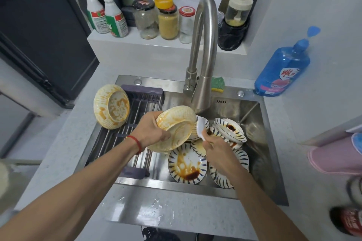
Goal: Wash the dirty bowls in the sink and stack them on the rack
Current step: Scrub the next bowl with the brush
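My left hand (151,130) grips a cream ribbed bowl (174,127) smeared with orange sauce, tilted over the sink (260,154) below the faucet (203,53). My right hand (217,147) pinches a white spoon (201,126) next to that bowl's rim. A second orange-stained cream bowl (110,106) lies on its side at the far left of the purple-framed rack (125,137). Several white bowls with blue stripes (187,163) and dark sauce stains are piled in the sink basin.
A green and yellow sponge (217,83) sits behind the faucet. A blue detergent bottle (283,66) leans at the right wall. Jars (167,18) and spray bottles (106,10) stand on the ledge behind. Water drops lie on the front counter (156,209).
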`<state>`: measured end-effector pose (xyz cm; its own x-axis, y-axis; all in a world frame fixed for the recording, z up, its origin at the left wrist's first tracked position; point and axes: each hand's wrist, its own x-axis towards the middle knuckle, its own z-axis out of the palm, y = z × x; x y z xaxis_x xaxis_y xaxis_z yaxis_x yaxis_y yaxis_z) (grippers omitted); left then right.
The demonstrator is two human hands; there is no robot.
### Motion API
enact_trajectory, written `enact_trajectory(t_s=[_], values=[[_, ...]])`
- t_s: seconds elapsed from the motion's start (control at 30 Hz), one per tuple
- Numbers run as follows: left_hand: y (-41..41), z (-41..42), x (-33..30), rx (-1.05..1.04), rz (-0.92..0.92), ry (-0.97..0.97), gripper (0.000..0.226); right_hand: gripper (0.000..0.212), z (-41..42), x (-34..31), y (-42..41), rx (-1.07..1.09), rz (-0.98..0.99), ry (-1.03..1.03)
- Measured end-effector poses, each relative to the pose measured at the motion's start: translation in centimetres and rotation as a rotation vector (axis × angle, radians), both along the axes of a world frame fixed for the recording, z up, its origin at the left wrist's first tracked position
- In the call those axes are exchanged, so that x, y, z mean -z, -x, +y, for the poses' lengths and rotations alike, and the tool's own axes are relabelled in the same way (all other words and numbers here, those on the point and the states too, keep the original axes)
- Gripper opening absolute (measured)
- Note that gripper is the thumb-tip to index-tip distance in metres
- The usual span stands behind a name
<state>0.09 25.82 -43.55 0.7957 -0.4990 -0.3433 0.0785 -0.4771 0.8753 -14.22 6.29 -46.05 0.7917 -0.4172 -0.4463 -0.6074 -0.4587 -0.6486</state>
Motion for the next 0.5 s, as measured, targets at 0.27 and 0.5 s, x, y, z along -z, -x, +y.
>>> enact_trajectory(t_s=[0.27,0.5], values=[[0.5,-0.2,-0.3,0.002,-0.078,-0.083,0.039,0.051,2.0,-2.4,-0.5,0.011,0.006,0.119],[0.8,-1.0,-0.4,0.053,-0.225,-0.181,0.035,0.065,5.4,-5.3,-0.7,-0.311,-0.102,0.378]])
